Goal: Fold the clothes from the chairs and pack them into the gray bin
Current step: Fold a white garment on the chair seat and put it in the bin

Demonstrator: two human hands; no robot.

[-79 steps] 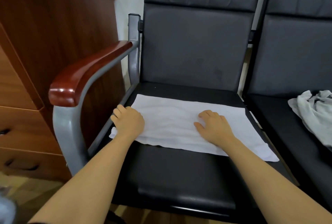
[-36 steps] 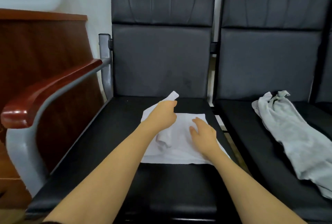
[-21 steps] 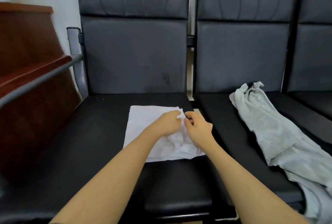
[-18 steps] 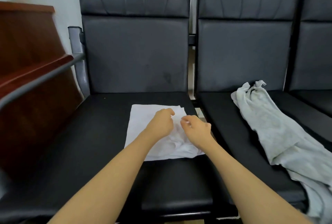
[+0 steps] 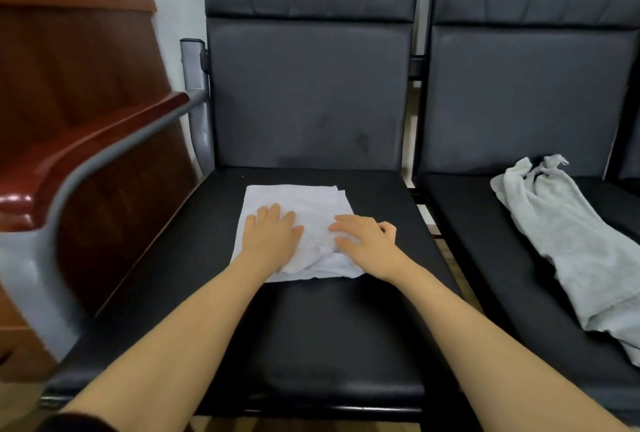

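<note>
The left hand lies palm down, fingers spread flat, on the left half of a folded white garment, gripping nothing. The right hand lies at its 3 o'clock, also flat and splayed, pressing the garment's right edge, its outer fingertips reaching past the cloth onto the seat. Between the two hands the fabric bunches into soft wrinkles; toward 12 o'clock it lies smooth, a thin, matte, roughly rectangular layered fold with a second edge peeking out at the far right corner. Both forearms are bare, with a dark sleeve edge at the lower left.

The garment rests in the middle of the black chair seat, a smooth leather-like padded cushion with a slight sheen. Behind it at 12 o'clock rises the matching backrest, panelled and stitched. At 9 o'clock a curved gray metal frame carries a glossy reddish wooden armrest, with a brown wooden cabinet beyond it.

At 3 o'clock, on the neighbouring black seat and well apart from the hands, a crumpled light gray garment sprawls unfolded, soft and knit-looking, trailing toward 4 o'clock. No readable writing or labels appear.
</note>
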